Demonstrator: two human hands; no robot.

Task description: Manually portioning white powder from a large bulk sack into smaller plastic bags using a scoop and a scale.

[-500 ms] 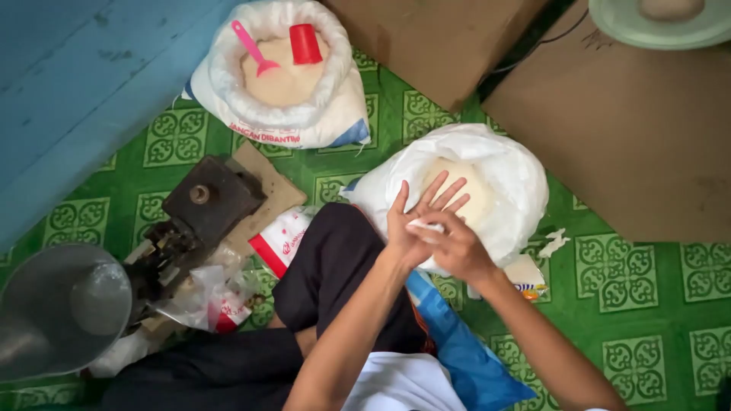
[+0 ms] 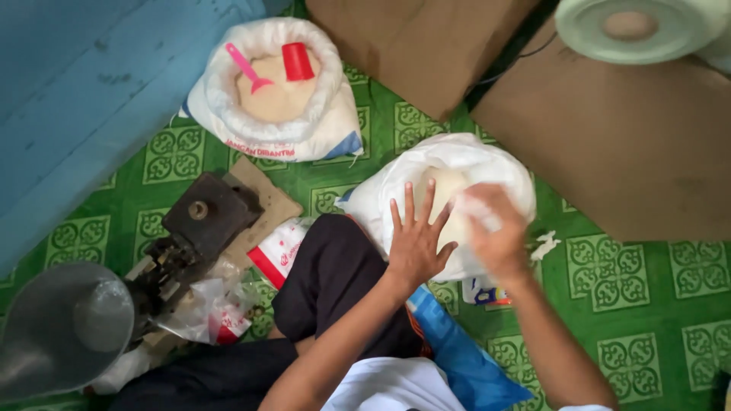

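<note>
Left hand splayed flat, holding nothing, on near rim of open white sack of pale grain; right hand blurred over mouth, nearer, grip indeterminable.

Bare forearms, black trousers at seven o'clock, white shirt at six o'clock, blue cloth at its five o'clock edge.

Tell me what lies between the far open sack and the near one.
Only bare green patterned floor mat separates the far sack from the near sack, in the head view.
</note>
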